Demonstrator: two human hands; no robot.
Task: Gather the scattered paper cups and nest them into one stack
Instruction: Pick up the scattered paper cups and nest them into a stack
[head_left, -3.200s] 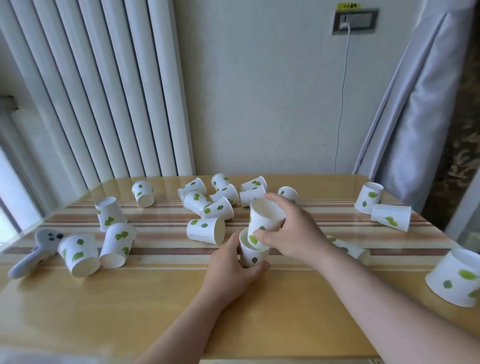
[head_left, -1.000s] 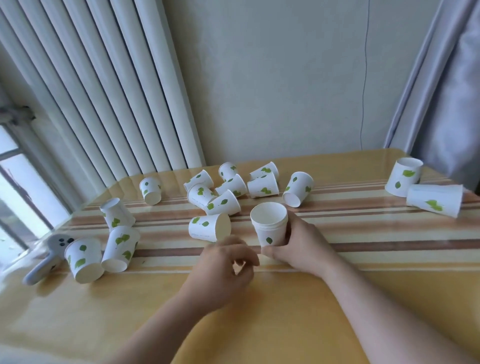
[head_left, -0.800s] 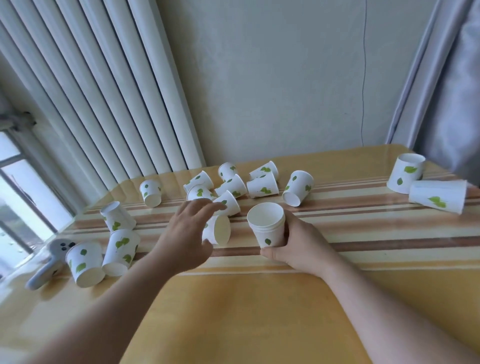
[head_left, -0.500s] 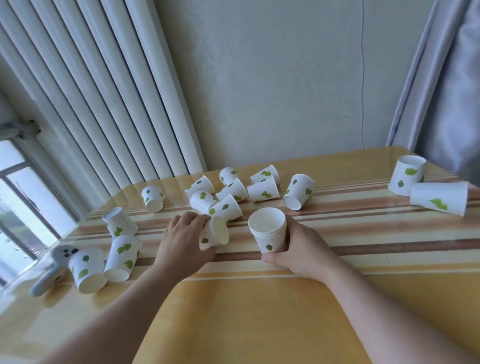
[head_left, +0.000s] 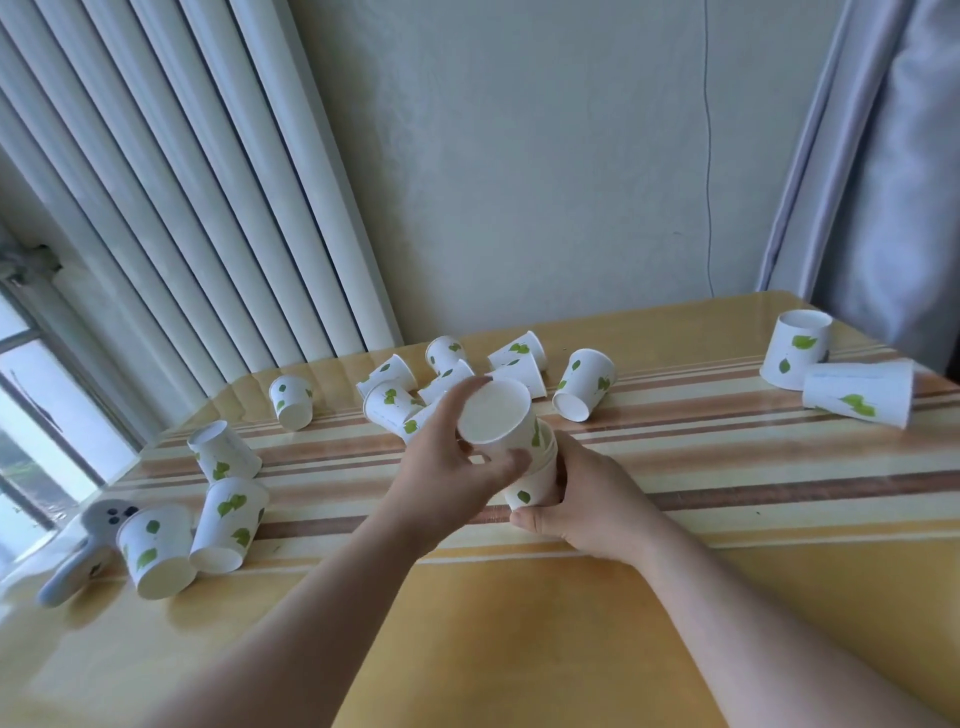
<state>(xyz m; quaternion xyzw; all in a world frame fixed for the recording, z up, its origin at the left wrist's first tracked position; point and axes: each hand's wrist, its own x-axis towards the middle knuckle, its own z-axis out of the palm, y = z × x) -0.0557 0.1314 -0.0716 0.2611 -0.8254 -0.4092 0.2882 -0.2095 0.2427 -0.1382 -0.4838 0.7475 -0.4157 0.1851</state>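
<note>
Cup in the left hand: The left hand (head_left: 453, 467) pinches one paper cup (head_left: 496, 418) by its side wall, thumb on the near side and fingers around the far side. The cup is tipped, with its open mouth facing us, and its bottom end is just going into the stack.

Stack: The stack (head_left: 535, 480) stands on the table (head_left: 519, 623) near the middle, on the striped part. I cannot tell how many cups are in it.

Right hand: The right hand (head_left: 587, 501) wraps around the low part of the stack and holds it still. Its fingers are curled and pressed on the cup wall.

How the cups feel: They look very light and thin (a hard squeeze would probably dent them). The walls look smooth, so I think a cup could slip. The best place to hold one is the side wall, up near the rolled rim, with a soft grip.

Arms: Both bare arms reach forward over the table. The left wrist is turned so the cup leans toward the right hand.

Cups left over: A bunch (head_left: 415, 384) lies behind the hands, four more lie at the left (head_left: 228, 519), and two sit far right (head_left: 831, 374). Lots still to gather.

Other thing: A small white gadget (head_left: 88, 551) lies at the left edge, beside the cups.
</note>
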